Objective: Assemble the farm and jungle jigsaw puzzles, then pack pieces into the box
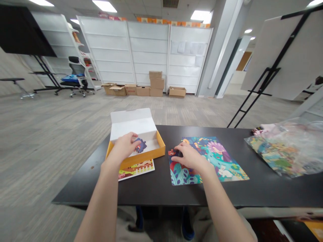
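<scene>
My left hand reaches into an open yellow box with a white lid and pinches a dark blue puzzle piece above its white inside. A colourful jigsaw puzzle lies flat on the black table, most of its pieces joined. At its upper left, my right hand has thumb and fingers curled around a small dark puzzle piece, largely hidden by the fingers. A red puzzle piece shows just left of these fingertips. Under the box's front edge sticks out a picture sheet with a white fence.
A clear plastic bag of colourful pieces rests at the right of the black table. Beyond stand cardboard boxes along white shelving, an office chair and a whiteboard on a black stand.
</scene>
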Motion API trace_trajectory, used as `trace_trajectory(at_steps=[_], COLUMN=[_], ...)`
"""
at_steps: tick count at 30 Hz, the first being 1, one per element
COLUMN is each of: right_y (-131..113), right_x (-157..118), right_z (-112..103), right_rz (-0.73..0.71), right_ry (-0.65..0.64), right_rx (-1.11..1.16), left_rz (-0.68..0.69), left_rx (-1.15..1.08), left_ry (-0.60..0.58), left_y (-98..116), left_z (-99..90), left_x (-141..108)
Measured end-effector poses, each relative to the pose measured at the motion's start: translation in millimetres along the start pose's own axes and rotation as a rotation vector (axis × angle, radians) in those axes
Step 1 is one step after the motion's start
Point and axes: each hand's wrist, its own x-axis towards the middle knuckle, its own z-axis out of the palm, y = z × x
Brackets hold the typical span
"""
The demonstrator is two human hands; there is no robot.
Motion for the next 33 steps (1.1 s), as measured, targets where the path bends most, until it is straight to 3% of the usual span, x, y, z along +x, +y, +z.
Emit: trace_trajectory(at_steps=[3,6,13,17,20,23,26,33], right_y=[-2.5,0.2,2.3,1.4,3.6,7.9,11.8,14.2], right_x=[1.4,2.5,2.0,1.4,0.3,-1.6,-4.3,-9.8], right_z=[7.2,8.2,4.7,0.4,-4.5,-9.1,-13.0,-23.2], right_rz=[0.015,0.029,0.053,0.018,-0.001,-0.010,-0.033,-0.007], right_ry=[-0.050,-0.071,-0.029,-0.054,-0.062,-0.044,-0.020,-0.030], right_rx=[-0.024,-0.003,0.140,0.241,0.325,0.459,0.633,0.826], left_rz=[-0.016,0.012,0.042,0.060,0.177,0.372,0.501,0.482], left_rx=[0.002,0.030,0.237,0.268,-0.003,-0.238,-0.267,-0.211], left_ry=[-0.159,-0.199,-0.136,0.058,0.108,-0.036,-0.152,-0.290], left_y=[-3.2,-5.8,-3.6,24.5,55.8,83.1,98.5,107.9], left_z=[5.9,9.8,8.6,-4.9,-9.2,-0.4,16.9,53.9], left_x=[3.2,6.2,2.0,-11.9,-26.0,-38.8,-47.1,-57.0])
